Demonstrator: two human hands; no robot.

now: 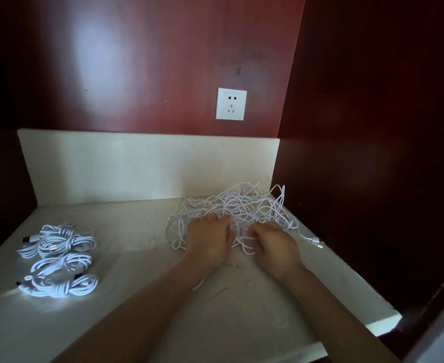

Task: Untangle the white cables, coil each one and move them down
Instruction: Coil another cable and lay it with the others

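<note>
White cables lie in a loose tangle (241,208) at the far right of the surface (137,258), close to the corner where the pale upstand meets the dark wood panel. One connector end (316,241) trails free on its right side. Both hands are in the near edge of the heap. The left hand (210,238) lies on the strands with its fingers fairly straight. The right hand (274,243) has its fingers curled in, seemingly pinching a strand or two, though which cannot be told. Well apart, at the near left of the surface, several coiled bundles (61,260) lie side by side, each wrapped round its middle. By that, a fair share of the work looks done. The heap seems to hold several more cables, each to be freed, wound and set with the others.
</note>
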